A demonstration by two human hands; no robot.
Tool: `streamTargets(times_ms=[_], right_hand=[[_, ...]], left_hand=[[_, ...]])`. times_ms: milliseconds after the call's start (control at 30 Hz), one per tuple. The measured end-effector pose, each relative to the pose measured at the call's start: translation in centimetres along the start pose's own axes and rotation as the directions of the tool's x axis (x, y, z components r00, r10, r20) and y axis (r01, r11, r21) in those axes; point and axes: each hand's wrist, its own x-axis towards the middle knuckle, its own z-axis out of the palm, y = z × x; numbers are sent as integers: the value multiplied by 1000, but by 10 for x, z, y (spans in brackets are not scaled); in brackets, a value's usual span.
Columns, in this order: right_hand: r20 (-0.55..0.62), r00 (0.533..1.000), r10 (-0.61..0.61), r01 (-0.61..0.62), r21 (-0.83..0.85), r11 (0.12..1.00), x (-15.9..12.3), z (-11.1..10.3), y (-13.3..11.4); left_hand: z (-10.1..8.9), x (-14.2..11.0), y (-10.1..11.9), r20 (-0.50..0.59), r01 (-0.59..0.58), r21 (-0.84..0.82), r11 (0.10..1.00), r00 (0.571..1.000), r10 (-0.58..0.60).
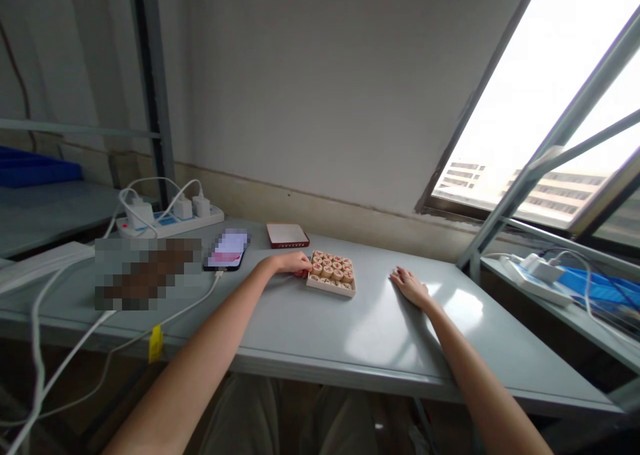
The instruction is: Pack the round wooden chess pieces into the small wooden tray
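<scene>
A shallow pale box (330, 286) sits on the table, filled with rows of round wooden Chinese chess pieces (327, 271), marked with characters, several of them red. At the box's left side is my left hand (294, 263), its fingers curled closed against the edge; the fingertips are partly hidden. To the right of the box, apart from it, my right hand (410, 286) lies on the tabletop with fingers stretched out and nothing in them. Behind the box, slightly left, rests a red-sided lid (288, 235) with its white inside facing up.
On the left lie a phone (227, 249) on a charging cable and a white power strip (173, 223) with chargers. A blurred-out brown object (150, 274) is near them. Another power strip (543, 282) stands on the right shelf. A wall rises behind the table (310, 335).
</scene>
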Motion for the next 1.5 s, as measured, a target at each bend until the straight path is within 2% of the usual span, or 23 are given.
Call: streamTargets(times_ms=[133,333,500,600,667,767,867,933,1000,1067,1133,1200,1267,1367,1500], right_hand=[[41,996,-74,73,36,997,-6,8,-1],[48,981,-186,180,98,979,-29,2,-21],[-91,982,-165,175,113,978,-37,-9,-41],[-157,959,-235,263,197,944,-43,-20,-71],[-113,924,-364,381,260,887,-49,-26,-99],[-32,843,-537,527,254,811,-59,-29,-142],[-58,815,-577,575,202,793,-64,-23,-171],[-47,806,-590,587,197,785,-64,-20,-176],[-21,804,-595,585,213,783,-62,-21,-170],[-25,832,-555,549,193,813,-58,-26,-154],[-76,879,-470,476,84,876,-55,-32,-128],[-137,915,-379,368,-100,924,-52,-37,-98],[-94,960,-265,237,-236,942,-51,-38,-69],[28,981,-190,192,-218,957,-51,-36,-40],[28,967,-252,253,-106,962,-52,-31,-34]], left_hand=[[0,-1,2,14,-8,-9,1000,1000,8],[0,-3,4,20,-3,-29,1000,1000,4],[-1,-6,8,18,13,-15,1000,1000,-13],[-2,-7,10,47,29,-23,999,998,-28],[-3,-8,12,67,43,-18,999,997,-42],[-6,-11,16,101,85,-7,996,991,-83],[-9,-15,22,146,113,-12,993,983,-110],[-9,-16,25,155,112,-18,994,982,-108],[-7,-17,27,142,108,-4,994,984,-106],[-6,-16,26,115,108,20,994,987,-110],[-4,-15,24,82,107,61,992,990,-112],[-2,-13,20,51,106,106,989,992,-112],[-1,-11,16,28,106,139,985,993,-111],[-1,-9,12,44,91,125,988,994,-97],[-5,-11,13,104,49,71,996,993,-56]])
